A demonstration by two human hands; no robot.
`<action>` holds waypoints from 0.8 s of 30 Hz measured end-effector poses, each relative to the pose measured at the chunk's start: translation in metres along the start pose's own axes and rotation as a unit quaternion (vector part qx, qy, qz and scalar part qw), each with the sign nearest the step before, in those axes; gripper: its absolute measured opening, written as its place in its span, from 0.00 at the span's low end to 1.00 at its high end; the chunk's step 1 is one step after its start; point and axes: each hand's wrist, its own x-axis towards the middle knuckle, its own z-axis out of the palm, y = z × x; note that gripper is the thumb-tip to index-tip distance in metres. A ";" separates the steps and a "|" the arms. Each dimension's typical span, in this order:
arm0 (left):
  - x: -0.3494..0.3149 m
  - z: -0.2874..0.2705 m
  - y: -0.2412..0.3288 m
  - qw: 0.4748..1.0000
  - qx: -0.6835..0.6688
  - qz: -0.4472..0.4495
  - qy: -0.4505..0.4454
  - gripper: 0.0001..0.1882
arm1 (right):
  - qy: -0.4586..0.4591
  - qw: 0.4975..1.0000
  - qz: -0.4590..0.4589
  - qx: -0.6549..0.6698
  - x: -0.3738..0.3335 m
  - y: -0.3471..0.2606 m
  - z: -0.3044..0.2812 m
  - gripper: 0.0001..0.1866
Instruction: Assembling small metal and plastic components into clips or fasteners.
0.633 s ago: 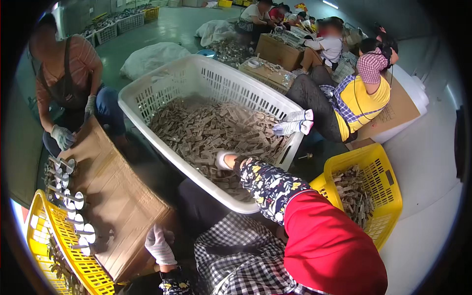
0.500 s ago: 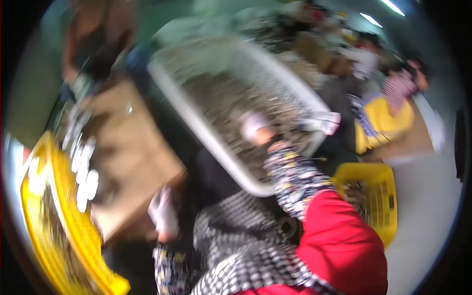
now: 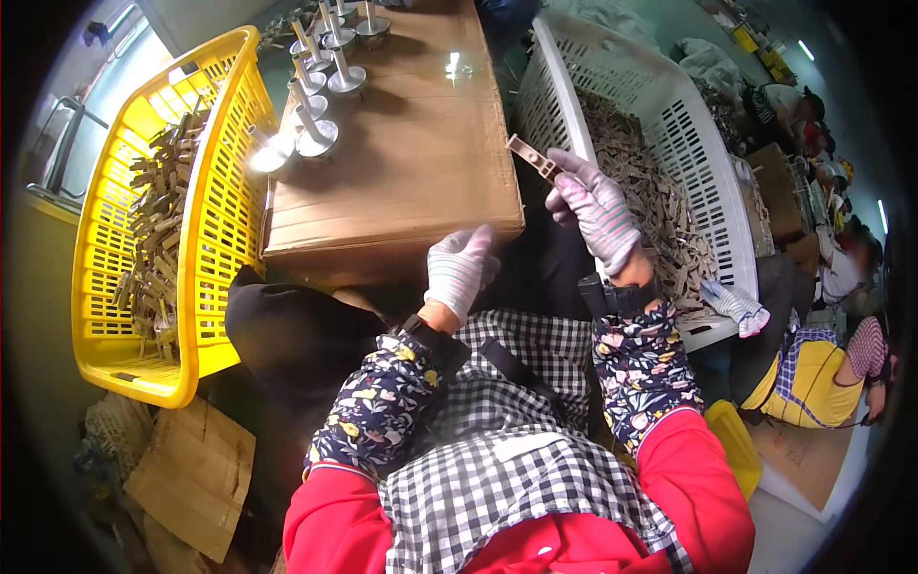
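Observation:
My right hand, in a striped glove, pinches a small beige slotted plastic piece between thumb and fingers. It is up beside the white basket, which holds a heap of similar pieces. My left hand, gloved too, is closed just off the near edge of the cardboard box. Its fingers are curled in, and whatever they may hold is hidden. Several silver discs with upright pegs stand on the box's left side.
At left a tall yellow basket holds many similar pieces. A spare glove hangs on the white basket's near rim. Flattened cardboard lies at lower left. Other people sit at right, one near a yellow cloth.
My right hand has come out of the white basket's heap with a beige piece in it. My left hand has moved to the box's near edge. The view has swung left.

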 end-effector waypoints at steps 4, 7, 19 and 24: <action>-0.007 0.003 0.016 0.998 -0.055 0.033 -0.028 0.14 | 0.004 0.999 0.009 0.038 0.004 0.001 0.002 0.14; -0.007 0.003 0.021 0.999 -0.036 0.014 -0.034 0.13 | 0.014 0.995 0.018 0.095 0.010 0.010 -0.002 0.13; 0.005 -0.003 -0.009 1.000 0.022 0.010 -0.017 0.17 | -0.004 0.991 0.132 0.000 0.040 0.043 0.025 0.07; 0.002 -0.001 -0.006 0.999 0.030 0.003 -0.013 0.17 | -0.015 0.988 0.148 0.029 0.048 0.050 0.021 0.07</action>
